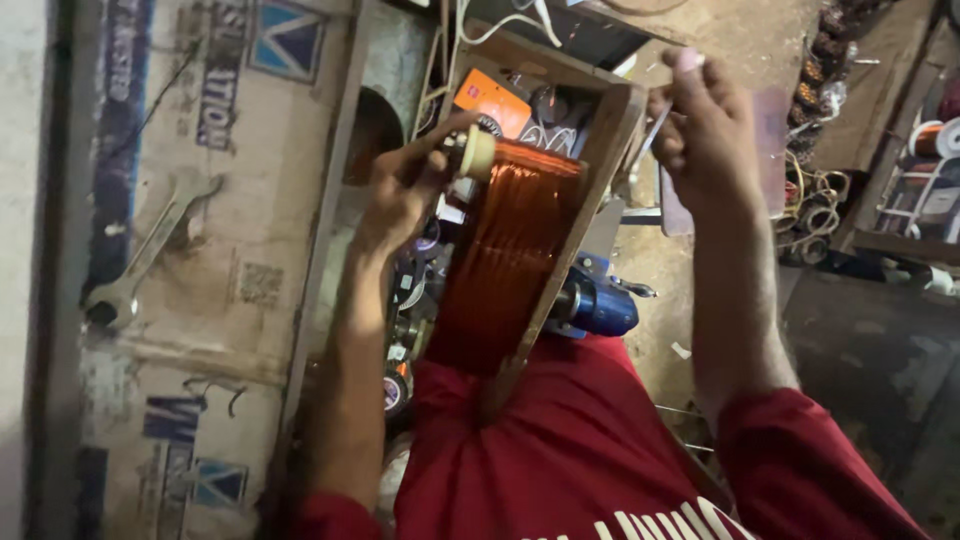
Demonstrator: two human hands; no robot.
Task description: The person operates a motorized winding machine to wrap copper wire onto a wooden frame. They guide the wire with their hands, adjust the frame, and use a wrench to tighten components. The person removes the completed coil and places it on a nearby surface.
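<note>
Copper-coloured winding wire (510, 260) sits wound on a wooden former (575, 215), propped against my red shirt (560, 450). My left hand (405, 190) closes its fingers around the pale spindle knob (475, 152) at ten o'clock; my right hand (705, 125), at two o'clock, pinches something thin. I judge steady tension and neat side-by-side turns matter most.

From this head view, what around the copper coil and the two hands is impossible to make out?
- Head view: what the right hand pinches is mostly hidden by its own fingers; only a thin pale strip shows.
- The wooden former hides the far side of the copper wire coil.
- The left hand covers part of the cream knob.
- The blue tool is half hidden behind the former.
- The parts in the wooden box are too blurred to identify.
</note>
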